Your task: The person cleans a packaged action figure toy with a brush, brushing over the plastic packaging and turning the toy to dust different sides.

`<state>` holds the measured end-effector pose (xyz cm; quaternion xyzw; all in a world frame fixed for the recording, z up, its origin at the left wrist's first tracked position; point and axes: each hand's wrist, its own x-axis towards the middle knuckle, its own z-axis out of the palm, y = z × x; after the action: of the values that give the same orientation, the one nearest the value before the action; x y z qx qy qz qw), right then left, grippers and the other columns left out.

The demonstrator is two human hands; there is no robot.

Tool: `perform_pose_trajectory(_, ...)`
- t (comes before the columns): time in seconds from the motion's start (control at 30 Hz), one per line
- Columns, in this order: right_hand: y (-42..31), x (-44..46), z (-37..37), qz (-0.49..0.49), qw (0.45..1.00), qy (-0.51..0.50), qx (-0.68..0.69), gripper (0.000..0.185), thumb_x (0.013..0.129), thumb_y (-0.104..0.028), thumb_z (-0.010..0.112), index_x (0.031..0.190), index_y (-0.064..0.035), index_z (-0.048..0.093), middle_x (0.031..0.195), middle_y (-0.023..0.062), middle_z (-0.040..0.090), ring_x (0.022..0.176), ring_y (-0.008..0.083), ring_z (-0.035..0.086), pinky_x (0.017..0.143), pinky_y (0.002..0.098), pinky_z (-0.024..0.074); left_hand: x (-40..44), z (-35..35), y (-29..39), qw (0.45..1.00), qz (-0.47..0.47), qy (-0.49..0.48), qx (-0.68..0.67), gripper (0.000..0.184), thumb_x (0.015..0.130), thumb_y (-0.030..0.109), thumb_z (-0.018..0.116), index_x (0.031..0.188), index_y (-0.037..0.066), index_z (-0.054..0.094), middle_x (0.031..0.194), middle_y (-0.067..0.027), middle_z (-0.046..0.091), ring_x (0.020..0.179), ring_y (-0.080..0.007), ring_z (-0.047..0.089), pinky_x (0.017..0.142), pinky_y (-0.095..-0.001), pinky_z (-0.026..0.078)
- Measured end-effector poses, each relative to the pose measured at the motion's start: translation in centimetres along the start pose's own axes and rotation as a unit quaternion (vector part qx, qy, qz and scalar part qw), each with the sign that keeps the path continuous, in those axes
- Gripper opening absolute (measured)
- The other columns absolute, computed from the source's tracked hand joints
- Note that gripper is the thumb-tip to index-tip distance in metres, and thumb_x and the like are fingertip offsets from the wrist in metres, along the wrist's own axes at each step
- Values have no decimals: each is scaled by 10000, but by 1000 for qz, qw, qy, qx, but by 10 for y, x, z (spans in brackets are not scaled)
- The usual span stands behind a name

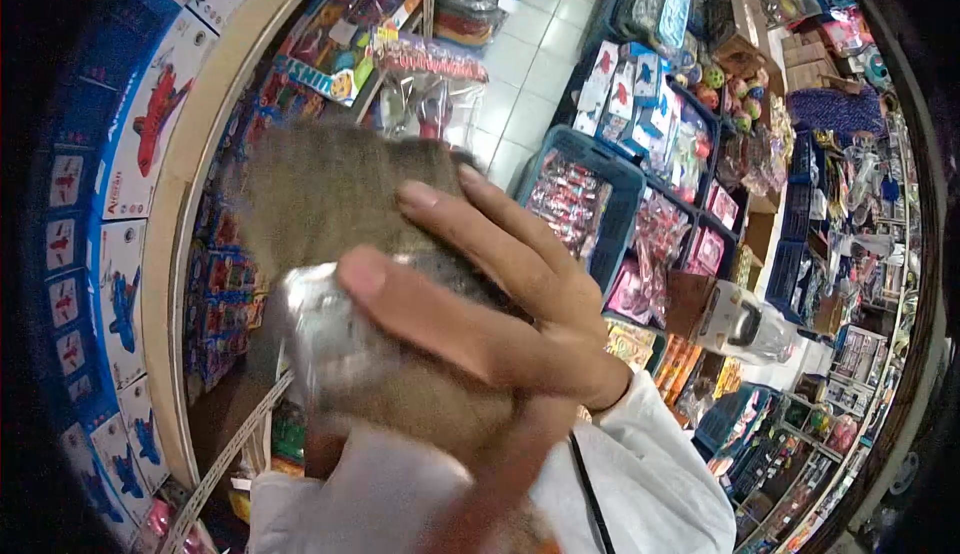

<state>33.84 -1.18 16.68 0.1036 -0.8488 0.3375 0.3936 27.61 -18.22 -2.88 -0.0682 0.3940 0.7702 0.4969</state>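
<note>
A brown, cloth-like item [330, 184], smeared by motion, fills the middle of the view. Over its lower part lies a shiny, silvery clear packet [320, 329]. My right hand [500, 294] reaches in from the lower right, its fingers bent and pressed on the brown item and the packet. My left hand is mostly hidden behind these things. Blurred skin [495, 499] shows at the bottom centre, and I cannot tell which part of a hand or arm it is. White sleeves [640, 464] cover the lower edge.
Boxes with pictures of toy planes [150, 119] stand on the left, beside a wooden shelf edge [165, 284]. A blue basket [625, 179] of wrapped goods sits right of the tiled floor [550, 14]. Bagged toys [430, 89] hang ahead. Crowded shelves [860, 354] line the right.
</note>
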Motion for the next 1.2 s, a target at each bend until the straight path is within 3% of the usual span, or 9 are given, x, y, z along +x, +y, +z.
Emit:
perform_pose_trajectory(0.03,7,-4,4,-3,999,-25,-40,396,741,-295,749,1127,-374,704,1215,100,661,1082,381,647,958,539,504,5,-1,3,1000,7,-1,5,611,942,171,452,1516,102,253,1420,-136,474,1244,-264,535,1031,-385,468)
perform_pose_trajectory(0.13,35,-30,2,100,977,-149,119,403,843,-200,697,1199,-19,637,1224,160,656,1085,367,651,857,421,550,19,-7,27,999,35,11,30,611,941,174,455,1515,109,255,1411,-130,484,1228,-256,548,1017,-372,480)
perform_pose_trajectory(0.27,34,-52,-14,212,885,-364,199,431,879,-114,574,1310,-120,582,1269,71,636,1074,255,661,882,384,552,10,7,52,996,78,12,40,632,935,178,466,1521,108,238,1402,-125,491,1213,-239,556,1000,-356,484)
perform_pose_trajectory(0.33,24,-55,0,86,932,-333,111,424,870,-132,592,1293,-119,588,1243,66,649,1028,254,678,844,390,562,4,17,63,993,111,-16,39,653,930,179,475,1526,102,221,1398,-125,491,1208,-228,556,992,-347,480)
perform_pose_trajectory(0.4,18,-63,15,163,966,-196,41,412,856,-146,615,1267,-121,615,1223,56,660,1010,246,685,823,381,569,3,25,77,985,134,-61,93,692,929,173,473,1542,65,170,1395,-143,488,1218,-219,542,996,-345,460)
perform_pose_trajectory(0.53,12,-60,8,161,926,-303,156,380,856,-189,650,1221,-84,649,1160,65,692,978,252,698,833,347,566,7,38,92,982,169,-33,82,647,933,162,466,1520,55,215,1375,-134,497,1210,-205,537,989,-339,454)
perform_pose_trajectory(0.8,-7,-21,-2,209,956,-93,184,330,804,-14,755,1111,44,650,1113,162,705,965,247,712,833,326,575,-53,46,100,974,221,38,27,619,911,174,467,1492,76,276,1401,-142,458,1225,-240,518,1014,-385,446)
perform_pose_trajectory(1.07,-17,-31,10,90,961,-178,192,291,781,-82,759,1068,-42,728,1126,102,706,923,233,715,749,295,578,-50,56,119,959,271,9,84,586,925,163,439,1477,27,296,1417,-153,449,1285,-264,477,1070,-401,397)
perform_pose_trajectory(1.2,-16,-33,1,92,995,-20,-15,296,812,-109,723,1104,-61,718,1128,82,710,898,241,717,751,335,566,-39,82,117,961,231,-93,123,581,938,169,443,1481,27,294,1399,-150,466,1275,-248,487,1065,-380,397)
